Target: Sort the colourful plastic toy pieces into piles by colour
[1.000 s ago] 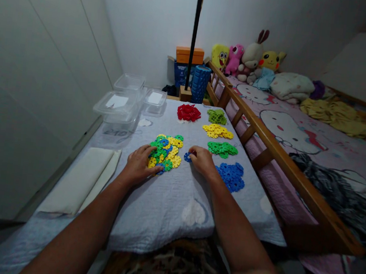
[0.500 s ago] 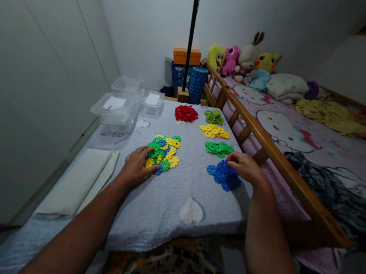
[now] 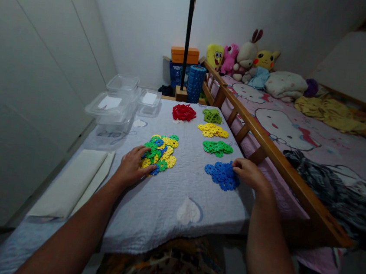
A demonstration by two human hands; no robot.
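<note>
At the mixed pile of green, yellow and blue interlocking plastic discs [image 3: 166,151], my left hand [image 3: 135,163] lies along the left side. Its thumb and fingers are spread apart and touch the discs. My right hand [image 3: 249,172] is at the right edge of the blue disc pile [image 3: 221,175], with thumb and forefinger pinched on a blue disc that the fingertips partly hide. Beyond the blue pile are sorted heaps of green discs [image 3: 217,148], yellow discs [image 3: 213,130] and light green pieces [image 3: 212,115]. Red pieces [image 3: 184,112] form a heap at the far middle.
Clear plastic containers [image 3: 109,109] stand at the table's far left, with a smaller clear box [image 3: 149,101] beside them. A folded cream cloth or sheet [image 3: 68,184] lies along the left edge. The wooden bed rail [image 3: 267,146] borders the right side.
My right hand has shifted slightly right and down, toward the outer edge of the blue pile. My left hand stays against the mixed pile. The whole view has moved a little.
</note>
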